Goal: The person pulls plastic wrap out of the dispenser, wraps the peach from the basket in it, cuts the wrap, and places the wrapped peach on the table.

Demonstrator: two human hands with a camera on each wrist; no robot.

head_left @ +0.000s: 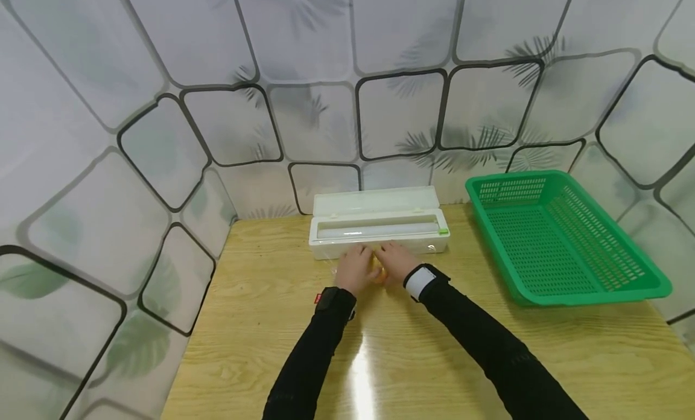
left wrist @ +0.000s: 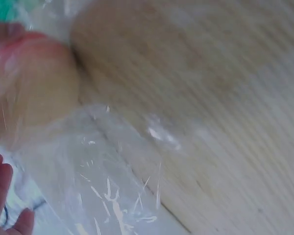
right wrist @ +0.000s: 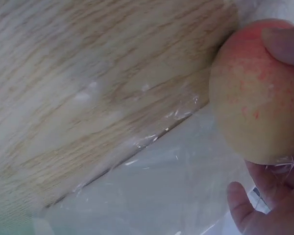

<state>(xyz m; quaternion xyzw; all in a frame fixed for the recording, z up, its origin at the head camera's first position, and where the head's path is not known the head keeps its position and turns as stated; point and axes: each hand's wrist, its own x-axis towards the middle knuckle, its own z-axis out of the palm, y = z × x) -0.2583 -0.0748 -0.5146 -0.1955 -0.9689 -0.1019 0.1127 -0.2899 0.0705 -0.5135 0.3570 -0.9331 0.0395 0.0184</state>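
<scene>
Black sleeves (head_left: 312, 359) come nearest, stretching over a wood-grained surface (head_left: 244, 347). At far left, a cloth backdrop (head_left: 70, 184) with stone-like outlines and leaves rises and runs along the back. Next comes the left hand (head_left: 355, 269), a dark band at its wrist; its thumb presses the peach, and bent fingers touch the fruit's far side, gripping it. The peach (right wrist: 255, 107), red and cream, sits between both hands on the surface, just in front of a white box (head_left: 331, 249). Creased clear film (left wrist: 112, 200) spreads beside it. Behind the hands, the box stands with its lid (head_left: 374, 201) up, showing a pale roll (head_left: 380, 230). The right hand (head_left: 396, 260) meets the peach from the other side, fingers slightly spread; I cannot tell whether they pinch anything. Farthest right stands a green basket (head_left: 532, 245).
</scene>
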